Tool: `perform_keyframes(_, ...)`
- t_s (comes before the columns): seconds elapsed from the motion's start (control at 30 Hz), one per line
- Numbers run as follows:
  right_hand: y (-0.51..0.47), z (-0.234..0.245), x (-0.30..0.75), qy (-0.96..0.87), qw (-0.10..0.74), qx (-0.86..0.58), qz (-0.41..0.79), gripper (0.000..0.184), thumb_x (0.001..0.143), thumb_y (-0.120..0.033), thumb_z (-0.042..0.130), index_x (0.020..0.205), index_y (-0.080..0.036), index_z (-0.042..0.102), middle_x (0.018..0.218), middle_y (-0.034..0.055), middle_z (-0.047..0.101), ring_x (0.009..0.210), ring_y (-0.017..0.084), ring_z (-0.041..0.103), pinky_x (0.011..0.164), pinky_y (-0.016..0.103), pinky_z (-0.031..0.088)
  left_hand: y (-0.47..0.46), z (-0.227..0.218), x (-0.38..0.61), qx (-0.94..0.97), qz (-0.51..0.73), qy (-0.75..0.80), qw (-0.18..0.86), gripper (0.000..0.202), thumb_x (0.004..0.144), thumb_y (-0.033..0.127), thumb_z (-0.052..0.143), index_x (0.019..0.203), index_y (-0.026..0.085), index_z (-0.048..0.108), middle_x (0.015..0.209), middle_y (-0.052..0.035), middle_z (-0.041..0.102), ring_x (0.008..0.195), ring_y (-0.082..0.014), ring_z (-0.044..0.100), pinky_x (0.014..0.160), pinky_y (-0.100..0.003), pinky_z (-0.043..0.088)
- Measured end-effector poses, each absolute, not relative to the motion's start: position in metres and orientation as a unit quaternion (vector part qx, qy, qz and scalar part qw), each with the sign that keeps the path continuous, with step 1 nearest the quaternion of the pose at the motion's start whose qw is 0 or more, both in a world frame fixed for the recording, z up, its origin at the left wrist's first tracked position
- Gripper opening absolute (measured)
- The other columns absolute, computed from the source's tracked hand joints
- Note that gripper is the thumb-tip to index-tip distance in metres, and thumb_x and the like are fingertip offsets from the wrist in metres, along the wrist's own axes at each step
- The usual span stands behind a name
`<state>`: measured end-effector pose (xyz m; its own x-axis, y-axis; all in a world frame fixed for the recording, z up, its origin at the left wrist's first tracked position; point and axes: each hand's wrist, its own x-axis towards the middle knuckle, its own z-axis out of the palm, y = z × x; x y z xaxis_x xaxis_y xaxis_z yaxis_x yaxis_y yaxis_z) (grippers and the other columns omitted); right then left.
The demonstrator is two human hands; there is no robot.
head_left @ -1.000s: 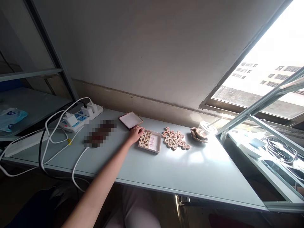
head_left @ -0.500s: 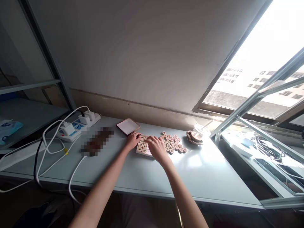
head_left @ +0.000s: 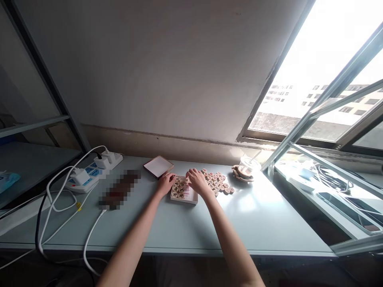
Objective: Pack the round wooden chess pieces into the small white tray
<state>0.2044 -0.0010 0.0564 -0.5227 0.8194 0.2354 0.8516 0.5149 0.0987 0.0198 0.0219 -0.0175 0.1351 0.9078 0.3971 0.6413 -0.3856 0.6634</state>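
Observation:
A shallow pale box (head_left: 188,196) lies on the light table (head_left: 185,227), with several round wooden chess pieces (head_left: 178,189) set in its left part. My left hand (head_left: 165,183) rests against the box's left edge, fingers curled on the rim. My right hand (head_left: 196,180) is over the box's far right corner, fingers bent down; whether it holds a piece is hidden. A loose group of wooden pieces (head_left: 220,183) lies just right of the box.
The box lid (head_left: 158,166) lies behind the box. A power strip (head_left: 92,172) with white chargers and cables sits at the left, beside a blurred dark object (head_left: 119,189). A glass cup (head_left: 247,166) stands on a saucer at the right. An open window frame (head_left: 317,151) juts in on the right.
My right arm came into view and reached to the box, then shifted toward its far right corner. My left hand stayed at the box's left edge. The view tilted slightly.

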Motion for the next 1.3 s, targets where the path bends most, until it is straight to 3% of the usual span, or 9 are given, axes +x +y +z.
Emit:
perform_keyframes(0.23,-0.038,0.072,0.257,-0.833,0.158,-0.528,-0.05,0.015,0.08,-0.032,0.056,0.09,-0.02,0.057,0.094,0.0058,0.058,0.093,0.021,0.051,0.079,0.032,0.037,0.023,-0.02,0.019,0.729,0.39,0.533,0.176,0.021,0.084,0.026,0.044,0.093,0.019,0.062,0.098,-0.0063,0.065,0.096,-0.0207,0.058,0.087,-0.034,0.045)
perform_keyframes(0.4,-0.082,0.061,0.315,-0.775,0.117,-0.621,0.006,0.015,0.08,-0.034,0.052,0.079,-0.019,0.057,0.083,0.0041,0.062,0.082,0.019,0.056,0.07,0.03,0.038,0.024,-0.021,0.018,0.736,0.393,0.523,0.172,0.023,0.083,0.027,0.043,0.092,0.017,0.062,0.097,-0.0071,0.066,0.095,-0.0215,0.058,0.086,-0.034,0.045)
perform_keyframes(0.5,-0.092,0.049,0.333,-0.743,0.126,-0.655,0.054,0.011,0.08,-0.028,0.051,0.083,-0.019,0.057,0.083,0.0038,0.063,0.071,0.016,0.057,0.063,0.027,0.038,0.024,-0.022,0.017,0.735,0.393,0.524,0.177,0.024,0.083,0.028,0.043,0.093,0.018,0.062,0.097,-0.0069,0.066,0.094,-0.0213,0.058,0.085,-0.034,0.045)
perform_keyframes(0.63,-0.092,0.035,0.336,-0.72,0.205,-0.661,0.055,0.02,0.08,-0.03,0.051,0.098,-0.021,0.053,0.087,0.0035,0.062,0.07,0.016,0.057,0.062,0.027,0.04,0.024,-0.023,0.016,0.735,0.393,0.522,0.181,0.026,0.084,0.029,0.042,0.095,0.017,0.062,0.099,-0.0073,0.065,0.096,-0.021,0.058,0.087,-0.033,0.044)
perform_keyframes(0.77,-0.089,0.024,0.331,-0.703,0.236,-0.67,0.047,0.014,0.083,-0.032,0.046,0.089,-0.021,0.052,0.078,0.0022,0.061,0.066,0.016,0.056,0.061,0.027,0.039,0.024,-0.023,0.016,0.733,0.388,0.527,0.186,0.026,0.084,0.029,0.042,0.096,0.017,0.062,0.099,-0.0076,0.064,0.095,-0.0206,0.058,0.086,-0.033,0.044)
perform_keyframes(1.03,-0.084,0.027,0.331,-0.693,0.23,-0.682,-0.045,0.012,0.085,-0.023,0.044,0.081,-0.02,0.055,0.086,0.0051,0.063,0.082,0.02,0.057,0.069,0.031,0.036,0.024,-0.022,0.016,0.726,0.379,0.539,0.197,0.029,0.084,0.032,0.041,0.098,0.017,0.061,0.101,-0.0077,0.064,0.093,-0.021,0.059,0.084,-0.033,0.045)
perform_keyframes(1.17,-0.086,0.041,0.315,-0.722,0.236,-0.649,-0.037,0.012,0.086,-0.022,0.045,0.085,-0.021,0.058,0.087,0.0029,0.063,0.082,0.018,0.057,0.071,0.03,0.037,0.023,-0.02,0.016,0.726,0.383,0.533,0.205,0.029,0.083,0.033,0.043,0.097,0.017,0.061,0.102,-0.0083,0.064,0.097,-0.0219,0.057,0.087,-0.034,0.043)
perform_keyframes(1.3,-0.065,0.051,0.262,-0.803,0.218,-0.554,-0.029,0.019,0.086,-0.024,0.05,0.103,-0.024,0.059,0.106,0.0053,0.06,0.096,0.02,0.054,0.081,0.033,0.038,0.021,-0.017,0.016,0.73,0.38,0.527,0.211,0.028,0.08,0.035,0.046,0.095,0.018,0.063,0.101,-0.0067,0.066,0.099,-0.0223,0.056,0.089,-0.034,0.042)
